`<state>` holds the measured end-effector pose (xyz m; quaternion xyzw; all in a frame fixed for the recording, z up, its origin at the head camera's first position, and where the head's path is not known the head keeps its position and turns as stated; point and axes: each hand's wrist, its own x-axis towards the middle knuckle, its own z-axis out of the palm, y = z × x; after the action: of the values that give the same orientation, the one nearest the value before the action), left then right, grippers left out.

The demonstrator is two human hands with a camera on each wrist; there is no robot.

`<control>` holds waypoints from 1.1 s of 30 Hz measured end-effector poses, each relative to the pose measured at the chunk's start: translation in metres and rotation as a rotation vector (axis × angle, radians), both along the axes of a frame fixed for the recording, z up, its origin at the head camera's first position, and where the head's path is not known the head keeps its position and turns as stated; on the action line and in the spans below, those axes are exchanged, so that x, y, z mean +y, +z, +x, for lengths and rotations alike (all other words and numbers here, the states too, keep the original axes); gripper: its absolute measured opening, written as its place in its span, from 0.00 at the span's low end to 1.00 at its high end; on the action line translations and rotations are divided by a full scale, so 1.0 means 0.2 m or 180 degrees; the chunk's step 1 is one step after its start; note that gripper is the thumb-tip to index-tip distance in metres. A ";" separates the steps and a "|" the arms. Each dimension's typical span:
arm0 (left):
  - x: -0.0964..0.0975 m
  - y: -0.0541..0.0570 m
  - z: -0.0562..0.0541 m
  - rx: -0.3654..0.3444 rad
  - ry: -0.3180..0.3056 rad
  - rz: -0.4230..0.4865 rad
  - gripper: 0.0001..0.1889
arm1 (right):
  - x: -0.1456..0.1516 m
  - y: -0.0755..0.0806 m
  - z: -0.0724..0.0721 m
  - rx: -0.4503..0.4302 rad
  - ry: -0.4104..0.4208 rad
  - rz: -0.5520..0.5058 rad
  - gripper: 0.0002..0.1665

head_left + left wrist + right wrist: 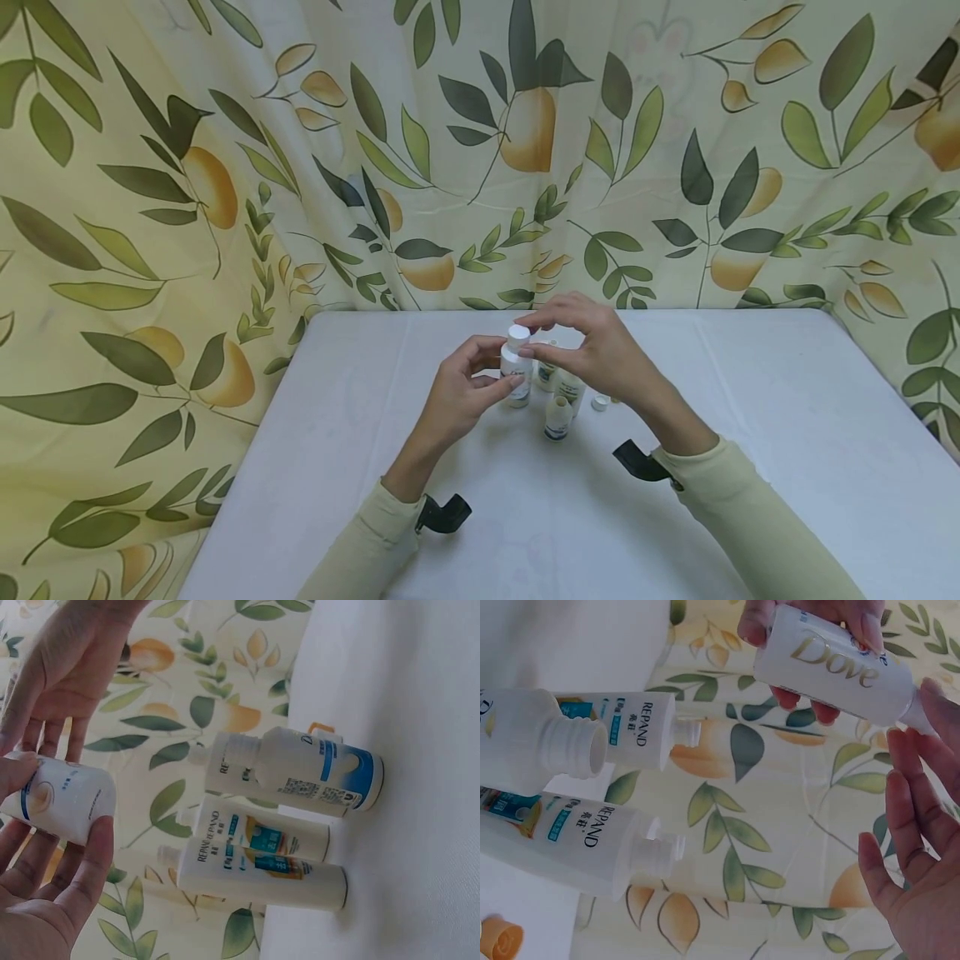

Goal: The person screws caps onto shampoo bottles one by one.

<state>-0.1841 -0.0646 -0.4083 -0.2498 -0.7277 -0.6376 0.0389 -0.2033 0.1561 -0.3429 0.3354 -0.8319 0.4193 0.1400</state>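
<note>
In the head view my left hand [468, 387] grips a white Dove bottle [516, 363] around its body, above the table and upright. My right hand [600, 342] pinches the white cap [518, 335] on the bottle's top between thumb and fingers. In the right wrist view, gold lettering shows on this bottle [829, 664], and the right hand's [922, 825] other fingers are spread beside the cap. Just right of the held bottle stand an uncapped Dove bottle [557, 419] and white REPAND bottles [262, 877] with bare threaded necks.
A loose white cap [600, 402] lies right of the standing bottles, with an orange cap [501, 939] close by. White cloth covers the table [750, 400]. A leaf-and-fruit patterned curtain [637, 167] hangs behind its far edge.
</note>
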 end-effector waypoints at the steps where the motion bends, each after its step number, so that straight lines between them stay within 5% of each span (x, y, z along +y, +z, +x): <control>1: 0.00 0.00 0.00 -0.0006 0.0000 -0.0006 0.23 | 0.00 0.00 0.00 -0.0018 0.0010 -0.0003 0.22; 15: 0.01 0.00 0.01 0.0258 -0.0038 -0.0130 0.22 | -0.01 -0.01 0.00 0.0044 0.0057 -0.0073 0.18; 33: 0.02 0.00 0.00 0.0161 -0.0107 0.0029 0.24 | -0.04 -0.01 0.00 -0.0044 0.0132 -0.0021 0.21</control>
<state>-0.1850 -0.0610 -0.4079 -0.2778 -0.7193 -0.6349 0.0478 -0.2027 0.1479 -0.3442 0.3491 -0.8244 0.4272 0.1265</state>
